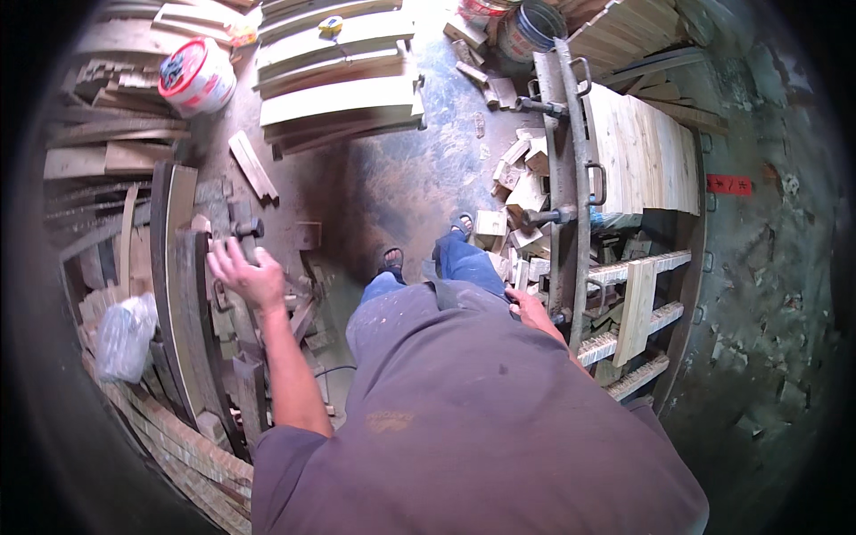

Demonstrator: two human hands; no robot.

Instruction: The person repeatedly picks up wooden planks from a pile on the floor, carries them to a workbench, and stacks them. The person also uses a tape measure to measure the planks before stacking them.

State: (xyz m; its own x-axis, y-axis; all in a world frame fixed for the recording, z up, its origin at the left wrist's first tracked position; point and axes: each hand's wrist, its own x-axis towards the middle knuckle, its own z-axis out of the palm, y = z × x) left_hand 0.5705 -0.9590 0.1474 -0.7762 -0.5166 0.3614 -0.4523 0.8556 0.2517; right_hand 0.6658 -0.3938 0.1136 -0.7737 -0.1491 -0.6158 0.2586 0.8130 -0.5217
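My left hand (pixel 250 275) is raised over the left side with its fingers apart and nothing in it. Just beyond its fingertips is the dark bolt head (pixel 251 228) of a clamp, beside an upright frame (pixel 200 294) of dark beams. My right hand (pixel 532 312) hangs low by my right thigh, its fingers curled, partly covered by my shirt. A small dark bit shows at its fingers, but what it is cannot be made out. Near that hand stands a metal clamp rack (pixel 571 178) with screw bolts and handles, bearing a pale glued wood panel (pixel 644 152).
Pale boards (pixel 339 102) lie stacked ahead. Wood offcuts (pixel 522 183) litter the floor by my right foot. A white bucket (pixel 198 78) stands far left, another bucket (pixel 533 31) far right. A plastic bag (pixel 127 337) hangs at left. A short board (pixel 635 312) rests across the rack's bars.
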